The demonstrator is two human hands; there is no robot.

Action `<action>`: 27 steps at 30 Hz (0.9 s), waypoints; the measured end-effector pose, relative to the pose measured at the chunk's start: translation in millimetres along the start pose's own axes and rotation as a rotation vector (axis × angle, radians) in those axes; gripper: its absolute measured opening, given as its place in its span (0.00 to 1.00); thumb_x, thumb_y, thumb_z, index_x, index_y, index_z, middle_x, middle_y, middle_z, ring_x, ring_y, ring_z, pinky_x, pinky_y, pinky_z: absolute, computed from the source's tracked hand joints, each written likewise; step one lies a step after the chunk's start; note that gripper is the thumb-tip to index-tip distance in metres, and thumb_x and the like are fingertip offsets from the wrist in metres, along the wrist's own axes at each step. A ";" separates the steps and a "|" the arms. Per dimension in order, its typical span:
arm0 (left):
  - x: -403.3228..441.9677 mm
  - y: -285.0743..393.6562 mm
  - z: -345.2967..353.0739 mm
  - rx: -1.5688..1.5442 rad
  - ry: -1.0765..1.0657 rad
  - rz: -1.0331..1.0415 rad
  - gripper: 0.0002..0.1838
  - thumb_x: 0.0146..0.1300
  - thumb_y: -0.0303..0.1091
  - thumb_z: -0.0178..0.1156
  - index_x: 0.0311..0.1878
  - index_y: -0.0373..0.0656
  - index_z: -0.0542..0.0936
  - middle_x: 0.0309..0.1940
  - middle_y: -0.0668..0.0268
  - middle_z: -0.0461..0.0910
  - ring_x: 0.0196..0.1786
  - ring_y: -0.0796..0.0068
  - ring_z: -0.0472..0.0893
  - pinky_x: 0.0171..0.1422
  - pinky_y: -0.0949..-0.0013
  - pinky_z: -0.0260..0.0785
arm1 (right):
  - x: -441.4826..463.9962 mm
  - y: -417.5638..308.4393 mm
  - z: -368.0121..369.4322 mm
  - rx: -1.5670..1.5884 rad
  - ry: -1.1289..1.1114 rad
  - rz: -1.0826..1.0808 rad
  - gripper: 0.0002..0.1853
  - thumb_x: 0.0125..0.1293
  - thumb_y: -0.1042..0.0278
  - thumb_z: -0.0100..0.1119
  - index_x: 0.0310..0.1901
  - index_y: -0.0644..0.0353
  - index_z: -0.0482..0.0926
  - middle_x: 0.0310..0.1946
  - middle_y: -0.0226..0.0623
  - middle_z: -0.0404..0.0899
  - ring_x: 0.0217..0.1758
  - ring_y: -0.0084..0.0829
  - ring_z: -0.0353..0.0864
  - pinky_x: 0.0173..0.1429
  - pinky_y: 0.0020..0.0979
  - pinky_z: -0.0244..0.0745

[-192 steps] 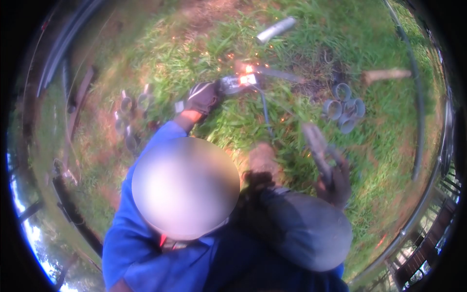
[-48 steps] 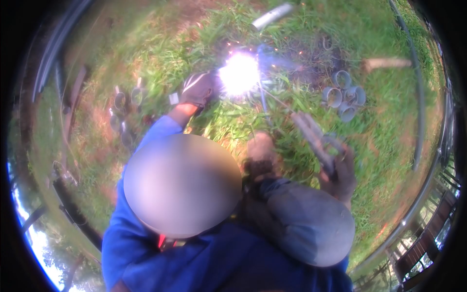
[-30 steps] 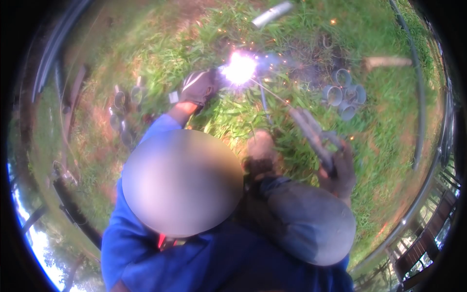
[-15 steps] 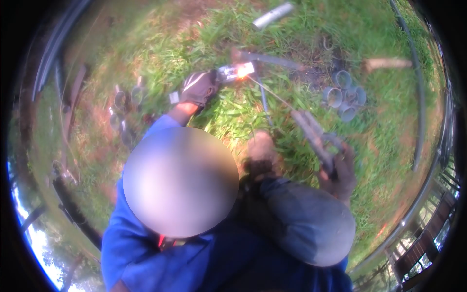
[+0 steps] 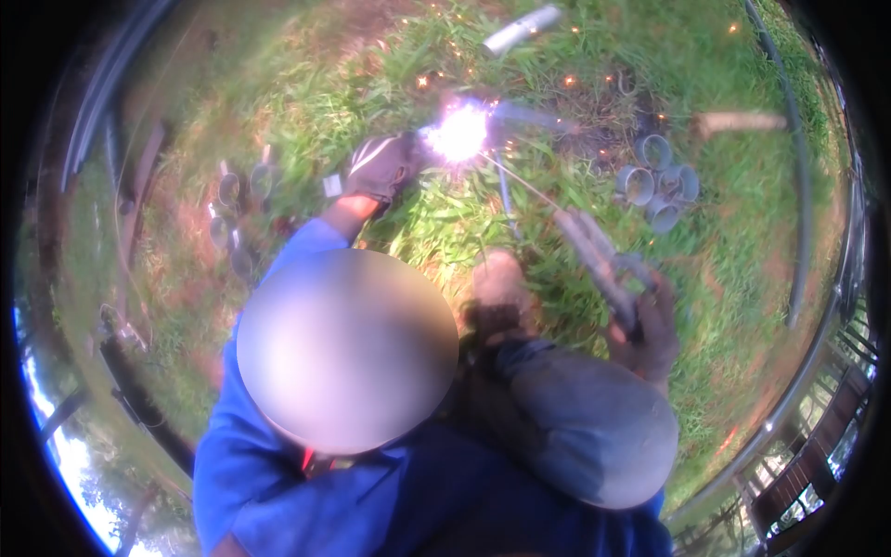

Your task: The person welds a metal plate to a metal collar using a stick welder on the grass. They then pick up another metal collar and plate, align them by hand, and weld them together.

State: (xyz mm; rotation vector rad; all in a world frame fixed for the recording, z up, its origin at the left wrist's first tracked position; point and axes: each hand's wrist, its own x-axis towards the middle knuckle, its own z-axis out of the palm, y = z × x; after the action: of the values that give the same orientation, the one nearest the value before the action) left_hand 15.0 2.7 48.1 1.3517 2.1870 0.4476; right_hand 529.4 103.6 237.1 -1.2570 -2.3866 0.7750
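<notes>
My left hand [image 5: 379, 170], in a dark glove with pale stripes, is closed on a metal piece that the glare mostly hides. A white-violet welding arc [image 5: 458, 133] burns at the piece's right end, with sparks around it. Low on the right, my right hand [image 5: 648, 327] is wrapped round a worn electrode holder [image 5: 596, 260]. From the holder a thin welding rod [image 5: 524, 183] runs up and left into the glare. A flat metal bar [image 5: 534, 115] lies behind the arc, and a thin blue-grey bar [image 5: 505, 190] reaches down from it.
Short pipe pieces [image 5: 661, 186] stand grouped on the grass at the right, and more cut pieces [image 5: 237, 209] are at the left. A silver tube [image 5: 522, 30] lies at the top, a wooden stick [image 5: 740, 122] at the upper right. Long pipes border both sides.
The arc went out half a second ago, leaving an orange glow, and burns brightly again now with sparks spread wider. Both hands have stayed nearly still over the last second.
</notes>
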 end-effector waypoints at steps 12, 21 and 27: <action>-0.2 3.3 -1.6 0.034 0.000 0.000 0.26 0.85 0.60 0.66 0.62 0.47 0.94 0.45 0.48 0.95 0.46 0.38 0.93 0.54 0.42 0.83 | 14.8 -12.6 7.1 0.025 0.066 -0.201 0.13 0.68 0.95 0.69 0.41 0.70 0.75 0.72 0.51 0.91 0.47 0.23 0.88 0.33 0.31 0.75; -1.8 20.7 -9.5 0.131 0.077 0.065 0.16 0.83 0.43 0.65 0.53 0.42 0.94 0.40 0.43 0.92 0.41 0.37 0.92 0.50 0.37 0.82 | 8.2 -14.9 10.9 0.088 0.078 -0.063 0.15 0.62 0.86 0.77 0.46 0.67 0.80 0.74 0.54 0.89 0.55 0.41 0.94 0.45 0.36 0.87; -5.6 27.0 -11.3 0.104 0.112 0.035 0.19 0.86 0.47 0.62 0.50 0.43 0.95 0.38 0.43 0.92 0.39 0.37 0.92 0.49 0.36 0.82 | 13.4 -20.9 6.7 0.035 0.077 -0.159 0.13 0.62 0.94 0.71 0.40 0.70 0.75 0.69 0.51 0.92 0.55 0.35 0.92 0.42 0.33 0.82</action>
State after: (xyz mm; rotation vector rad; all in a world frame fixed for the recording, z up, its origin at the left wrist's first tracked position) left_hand 29.9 9.6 73.0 1.4543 2.3086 0.4370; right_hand 504.9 103.0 244.9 -1.0487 -2.3660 0.7035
